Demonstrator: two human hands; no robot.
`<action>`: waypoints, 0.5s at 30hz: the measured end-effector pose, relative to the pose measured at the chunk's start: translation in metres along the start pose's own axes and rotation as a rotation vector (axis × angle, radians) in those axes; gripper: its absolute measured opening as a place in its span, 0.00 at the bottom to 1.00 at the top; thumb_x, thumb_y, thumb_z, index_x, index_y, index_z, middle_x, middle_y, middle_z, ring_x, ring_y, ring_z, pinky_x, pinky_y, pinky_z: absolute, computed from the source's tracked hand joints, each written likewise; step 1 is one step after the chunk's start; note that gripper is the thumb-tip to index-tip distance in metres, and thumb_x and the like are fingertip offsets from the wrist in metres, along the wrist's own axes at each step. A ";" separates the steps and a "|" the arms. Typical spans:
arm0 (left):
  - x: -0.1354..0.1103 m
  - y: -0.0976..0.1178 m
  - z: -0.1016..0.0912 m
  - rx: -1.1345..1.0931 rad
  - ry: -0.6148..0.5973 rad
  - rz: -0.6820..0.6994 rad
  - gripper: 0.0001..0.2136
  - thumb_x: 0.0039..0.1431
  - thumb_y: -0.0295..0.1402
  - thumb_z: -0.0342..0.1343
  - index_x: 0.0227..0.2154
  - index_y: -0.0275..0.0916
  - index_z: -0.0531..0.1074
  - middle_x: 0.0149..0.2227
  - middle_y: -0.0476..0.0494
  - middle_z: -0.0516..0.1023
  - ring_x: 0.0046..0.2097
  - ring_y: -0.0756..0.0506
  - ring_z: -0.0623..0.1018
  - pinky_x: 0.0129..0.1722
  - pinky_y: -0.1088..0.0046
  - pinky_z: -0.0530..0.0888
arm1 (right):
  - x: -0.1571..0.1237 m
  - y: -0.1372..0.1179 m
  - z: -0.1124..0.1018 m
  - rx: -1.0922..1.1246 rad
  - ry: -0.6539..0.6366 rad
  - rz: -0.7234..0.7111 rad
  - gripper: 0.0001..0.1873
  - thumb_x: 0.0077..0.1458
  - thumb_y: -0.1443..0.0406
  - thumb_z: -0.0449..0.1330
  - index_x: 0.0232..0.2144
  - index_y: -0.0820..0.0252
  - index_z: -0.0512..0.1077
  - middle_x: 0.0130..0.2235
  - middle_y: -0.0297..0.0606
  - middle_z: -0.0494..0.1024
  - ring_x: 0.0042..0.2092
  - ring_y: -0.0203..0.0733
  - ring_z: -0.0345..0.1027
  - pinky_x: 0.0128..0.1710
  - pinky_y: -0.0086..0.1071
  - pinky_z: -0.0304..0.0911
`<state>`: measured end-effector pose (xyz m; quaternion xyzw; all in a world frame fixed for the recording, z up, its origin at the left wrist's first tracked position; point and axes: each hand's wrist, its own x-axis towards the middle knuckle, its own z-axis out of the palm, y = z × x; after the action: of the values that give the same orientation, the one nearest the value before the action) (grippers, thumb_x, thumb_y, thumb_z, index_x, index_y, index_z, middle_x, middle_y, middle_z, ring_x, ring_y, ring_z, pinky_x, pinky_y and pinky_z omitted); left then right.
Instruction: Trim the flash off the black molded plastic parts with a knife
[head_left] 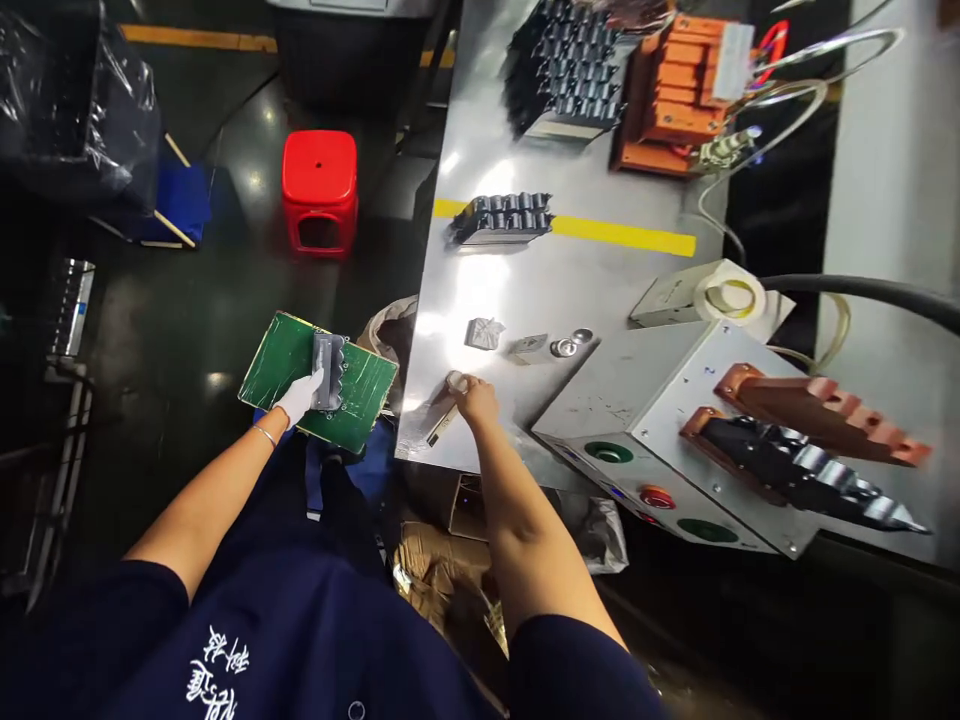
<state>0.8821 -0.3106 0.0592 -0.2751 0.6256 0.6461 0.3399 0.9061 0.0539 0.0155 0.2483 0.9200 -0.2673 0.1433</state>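
Observation:
My left hand [299,396], in a white glove, is closed on the near edge of a dark grey part with a scalloped side [328,372]. That part lies over a green board [281,365] with worn edges, beside the table. On the table's near corner, my bare right hand [478,400] has its fingers closed round a small pale round object [456,380], too small to name. A slim marked strip [442,426] lies just left of these fingers. Beyond the hand are a small grey wrapped block [484,333], a flat packet [529,347] and small round metal pieces [564,347].
A scalloped dark stack [506,218] sits by the yellow tape [622,236]; a larger stack [574,75] and an orange fixture [675,90] stand behind. The control box [637,400] with copper jaws [832,415] is at right. A red stool [319,185] stands on the floor.

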 end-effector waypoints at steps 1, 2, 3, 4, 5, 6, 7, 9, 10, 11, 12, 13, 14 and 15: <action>0.003 0.000 -0.001 -0.046 -0.022 -0.012 0.21 0.60 0.47 0.53 0.45 0.33 0.74 0.42 0.36 0.81 0.41 0.44 0.80 0.45 0.64 0.77 | 0.002 -0.001 0.000 0.005 0.010 -0.013 0.13 0.63 0.59 0.55 0.47 0.57 0.70 0.51 0.41 0.72 0.47 0.40 0.69 0.48 0.41 0.68; 0.005 -0.001 -0.002 -0.084 -0.042 -0.023 0.21 0.59 0.47 0.55 0.44 0.33 0.74 0.41 0.36 0.81 0.40 0.44 0.80 0.44 0.64 0.77 | 0.003 -0.005 0.001 0.013 0.026 -0.029 0.14 0.62 0.59 0.56 0.47 0.58 0.70 0.49 0.42 0.73 0.47 0.41 0.68 0.48 0.42 0.67; 0.008 -0.001 -0.003 -0.113 -0.058 -0.032 0.21 0.58 0.46 0.56 0.44 0.32 0.74 0.41 0.37 0.81 0.40 0.44 0.80 0.43 0.64 0.77 | 0.002 -0.011 0.003 0.024 0.048 -0.049 0.15 0.62 0.59 0.56 0.48 0.58 0.70 0.48 0.43 0.73 0.46 0.43 0.68 0.48 0.43 0.66; 0.009 -0.002 -0.004 -0.133 -0.072 -0.039 0.20 0.58 0.46 0.56 0.43 0.32 0.74 0.40 0.37 0.81 0.40 0.43 0.80 0.43 0.64 0.77 | -0.001 -0.020 0.008 0.037 0.074 -0.073 0.16 0.61 0.59 0.55 0.49 0.58 0.69 0.46 0.44 0.73 0.46 0.45 0.67 0.48 0.44 0.65; 0.011 -0.003 -0.006 -0.147 -0.082 -0.045 0.20 0.57 0.46 0.56 0.43 0.32 0.74 0.40 0.37 0.81 0.39 0.44 0.80 0.42 0.64 0.77 | -0.008 -0.032 0.014 0.049 0.097 -0.102 0.18 0.61 0.60 0.54 0.51 0.59 0.68 0.45 0.45 0.72 0.47 0.47 0.66 0.48 0.45 0.64; 0.012 -0.005 -0.007 -0.154 -0.089 -0.048 0.21 0.57 0.46 0.56 0.43 0.33 0.74 0.39 0.38 0.81 0.39 0.44 0.80 0.42 0.65 0.77 | -0.018 -0.047 0.022 0.061 0.111 -0.139 0.20 0.61 0.60 0.53 0.53 0.59 0.66 0.45 0.47 0.71 0.47 0.48 0.65 0.47 0.45 0.64; 0.013 -0.006 -0.008 -0.155 -0.093 -0.049 0.21 0.57 0.47 0.56 0.43 0.33 0.75 0.39 0.38 0.81 0.39 0.44 0.79 0.42 0.65 0.77 | -0.031 -0.063 0.032 0.069 0.114 -0.182 0.21 0.61 0.61 0.51 0.55 0.60 0.65 0.46 0.47 0.70 0.48 0.49 0.64 0.47 0.45 0.63; 0.015 -0.009 -0.010 -0.140 -0.088 -0.044 0.22 0.56 0.50 0.55 0.40 0.34 0.75 0.37 0.40 0.81 0.37 0.45 0.78 0.41 0.67 0.76 | -0.068 -0.099 0.055 0.072 0.072 -0.295 0.22 0.59 0.61 0.53 0.55 0.60 0.66 0.48 0.48 0.69 0.49 0.48 0.63 0.47 0.42 0.64; 0.015 -0.010 -0.011 -0.124 -0.078 -0.038 0.22 0.56 0.51 0.55 0.38 0.34 0.75 0.35 0.42 0.80 0.36 0.46 0.77 0.40 0.68 0.75 | -0.089 -0.116 0.067 0.065 0.039 -0.353 0.21 0.58 0.62 0.54 0.54 0.59 0.67 0.49 0.48 0.68 0.49 0.47 0.63 0.47 0.41 0.63; 0.016 -0.010 -0.011 -0.104 -0.063 -0.030 0.23 0.55 0.52 0.55 0.36 0.33 0.75 0.33 0.43 0.79 0.34 0.47 0.76 0.39 0.69 0.74 | -0.110 -0.132 0.079 0.050 0.001 -0.411 0.19 0.58 0.62 0.55 0.52 0.57 0.69 0.51 0.47 0.68 0.50 0.46 0.63 0.48 0.40 0.63; 0.017 -0.011 -0.011 -0.081 -0.046 -0.022 0.23 0.54 0.53 0.55 0.33 0.33 0.75 0.30 0.45 0.78 0.33 0.48 0.75 0.38 0.70 0.73 | -0.130 -0.145 0.089 0.030 -0.031 -0.459 0.18 0.57 0.61 0.56 0.50 0.55 0.71 0.51 0.46 0.68 0.50 0.46 0.63 0.49 0.40 0.62; 0.018 -0.011 -0.012 -0.057 -0.028 -0.014 0.23 0.53 0.53 0.55 0.31 0.33 0.75 0.28 0.46 0.77 0.31 0.49 0.73 0.37 0.71 0.72 | -0.147 -0.156 0.098 0.005 -0.054 -0.488 0.17 0.57 0.62 0.57 0.49 0.55 0.72 0.52 0.46 0.69 0.50 0.47 0.63 0.50 0.41 0.61; 0.018 -0.012 -0.012 -0.033 -0.011 -0.006 0.23 0.53 0.53 0.56 0.28 0.34 0.74 0.26 0.48 0.75 0.30 0.49 0.71 0.36 0.71 0.71 | -0.162 -0.165 0.104 -0.024 -0.064 -0.497 0.16 0.58 0.63 0.56 0.49 0.55 0.73 0.52 0.47 0.68 0.49 0.47 0.62 0.50 0.42 0.61; 0.019 -0.012 -0.013 -0.010 0.002 0.002 0.23 0.53 0.53 0.56 0.27 0.34 0.73 0.24 0.49 0.73 0.29 0.50 0.70 0.36 0.72 0.70 | -0.172 -0.171 0.109 -0.053 -0.068 -0.494 0.16 0.58 0.64 0.55 0.49 0.56 0.73 0.52 0.48 0.68 0.48 0.48 0.62 0.49 0.43 0.60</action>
<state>0.8787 -0.3217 0.0361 -0.2768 0.6228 0.6494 0.3373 0.9729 -0.1990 0.0666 0.0029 0.9541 -0.2782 0.1111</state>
